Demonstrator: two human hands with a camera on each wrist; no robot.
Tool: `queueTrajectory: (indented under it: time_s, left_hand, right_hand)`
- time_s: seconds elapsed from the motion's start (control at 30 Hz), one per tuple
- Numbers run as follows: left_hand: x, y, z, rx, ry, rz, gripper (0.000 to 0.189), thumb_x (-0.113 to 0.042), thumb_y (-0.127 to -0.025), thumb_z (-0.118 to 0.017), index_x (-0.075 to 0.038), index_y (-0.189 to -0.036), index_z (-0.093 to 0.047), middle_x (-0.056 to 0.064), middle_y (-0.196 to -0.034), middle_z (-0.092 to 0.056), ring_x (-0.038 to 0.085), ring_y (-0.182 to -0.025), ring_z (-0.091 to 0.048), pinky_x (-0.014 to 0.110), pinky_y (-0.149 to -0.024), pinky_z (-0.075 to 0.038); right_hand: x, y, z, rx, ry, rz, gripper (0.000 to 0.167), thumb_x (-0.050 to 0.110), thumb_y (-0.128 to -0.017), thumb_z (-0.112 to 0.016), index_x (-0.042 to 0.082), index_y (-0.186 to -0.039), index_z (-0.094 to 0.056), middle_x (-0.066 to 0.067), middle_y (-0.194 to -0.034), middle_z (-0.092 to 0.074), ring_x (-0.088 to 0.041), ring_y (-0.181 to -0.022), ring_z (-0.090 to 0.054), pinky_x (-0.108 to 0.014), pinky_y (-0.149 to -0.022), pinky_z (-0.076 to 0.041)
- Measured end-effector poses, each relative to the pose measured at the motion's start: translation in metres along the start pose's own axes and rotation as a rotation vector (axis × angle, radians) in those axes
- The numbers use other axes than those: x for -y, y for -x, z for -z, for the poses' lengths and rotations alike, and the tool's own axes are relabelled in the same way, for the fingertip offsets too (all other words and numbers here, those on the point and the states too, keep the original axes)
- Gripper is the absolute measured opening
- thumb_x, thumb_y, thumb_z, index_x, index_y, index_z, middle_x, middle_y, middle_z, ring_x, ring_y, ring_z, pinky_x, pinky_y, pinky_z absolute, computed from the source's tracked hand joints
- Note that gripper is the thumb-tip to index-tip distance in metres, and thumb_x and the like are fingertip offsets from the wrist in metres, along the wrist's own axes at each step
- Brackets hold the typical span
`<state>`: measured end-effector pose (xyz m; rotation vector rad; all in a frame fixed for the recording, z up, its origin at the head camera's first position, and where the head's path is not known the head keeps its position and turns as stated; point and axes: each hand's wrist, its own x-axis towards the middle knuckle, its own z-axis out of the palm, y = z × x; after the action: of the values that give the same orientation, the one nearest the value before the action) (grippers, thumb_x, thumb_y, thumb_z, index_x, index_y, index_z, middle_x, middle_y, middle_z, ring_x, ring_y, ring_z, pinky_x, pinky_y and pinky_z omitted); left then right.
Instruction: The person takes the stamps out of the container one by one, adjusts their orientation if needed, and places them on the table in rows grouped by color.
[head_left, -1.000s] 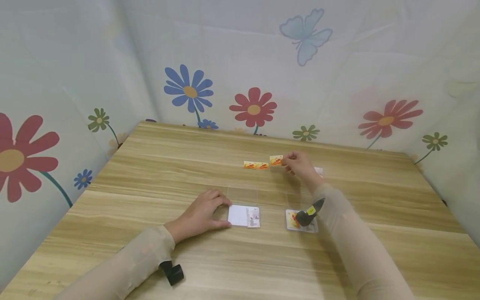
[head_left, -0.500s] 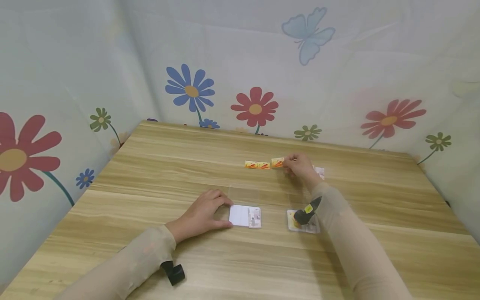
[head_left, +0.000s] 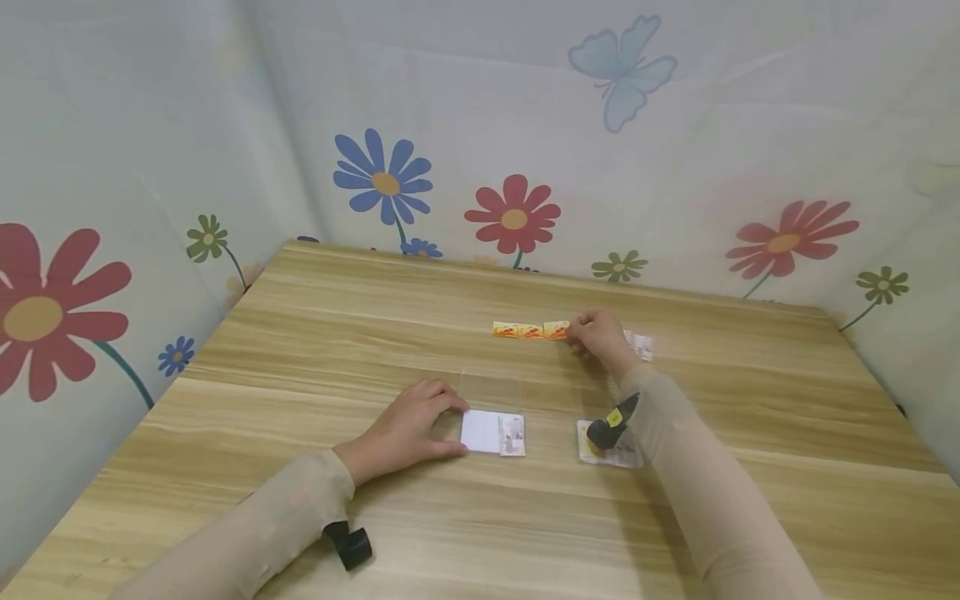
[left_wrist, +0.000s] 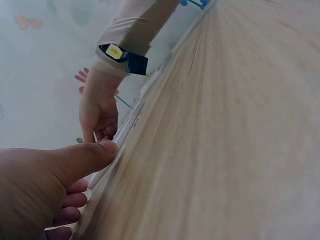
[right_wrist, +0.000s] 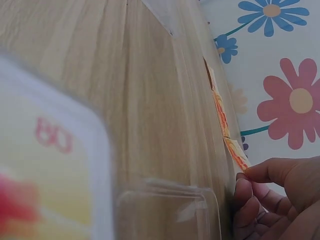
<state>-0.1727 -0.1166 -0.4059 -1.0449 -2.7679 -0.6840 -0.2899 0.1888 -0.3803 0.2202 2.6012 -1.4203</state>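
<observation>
My right hand pinches a small yellow-and-red stamp between thumb and fingers, far out on the table. That stamp lies in line with two similar stamps on its left. My left hand holds the left side of an opened clear plastic case, thumb at its near corner and index finger at its far one. Inside the case is a white backing, with a greyish stamp at the right; its clear lid lies folded back.
A second clear case with a yellow-and-red picture sits under my right forearm, partly covered by the wrist camera strap. Pale stamps lie just right of my right hand. The wooden table ends at a flower-patterned curtain.
My right hand has lowered the stamp, bringing it level with the end of the row and closer to it. More of the pale stamps shows. The left hand stays on the case.
</observation>
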Motion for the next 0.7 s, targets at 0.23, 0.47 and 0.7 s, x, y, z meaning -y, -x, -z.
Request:
queueTrajectory:
  time_s: [0.23, 0.47, 0.7]
  left_hand:
    - [-0.0011, -0.0013, 0.0, 0.009, -0.001, 0.001, 0.047, -0.041, -0.074, -0.08, -0.013, -0.109, -0.066, 0.0, -0.108, -0.062, 0.02, -0.106, -0.056, 0.04, -0.094, -0.046]
    - [-0.0015, -0.0014, 0.0003, 0.011, -0.004, -0.001, 0.047, -0.041, -0.074, -0.08, -0.013, -0.109, -0.066, 0.0, -0.108, -0.062, 0.02, -0.106, -0.056, 0.04, -0.094, -0.045]
    - [-0.0017, -0.0016, 0.0008, 0.008, -0.007, -0.004, 0.047, -0.041, -0.074, -0.08, -0.012, -0.109, -0.066, 0.001, -0.108, -0.063, 0.02, -0.105, -0.056, 0.04, -0.094, -0.046]
  right_hand:
    - [-0.0009, 0.0011, 0.0011, -0.005, 0.043, 0.005, 0.005, 0.008, -0.088, -0.056, 0.003, -0.088, -0.056, 0.002, -0.066, -0.059, -0.008, -0.057, -0.053, -0.02, -0.053, -0.045]
    - [-0.0016, 0.0004, 0.0017, -0.04, 0.104, 0.002, 0.01, 0.009, -0.087, -0.058, 0.001, -0.093, -0.058, 0.001, -0.067, -0.06, -0.008, -0.058, -0.054, -0.02, -0.052, -0.046]
    - [0.0006, 0.0002, 0.002, -0.066, 0.195, -0.009, 0.014, 0.013, -0.087, -0.058, 0.002, -0.096, -0.06, 0.001, -0.067, -0.06, -0.009, -0.06, -0.054, -0.02, -0.052, -0.044]
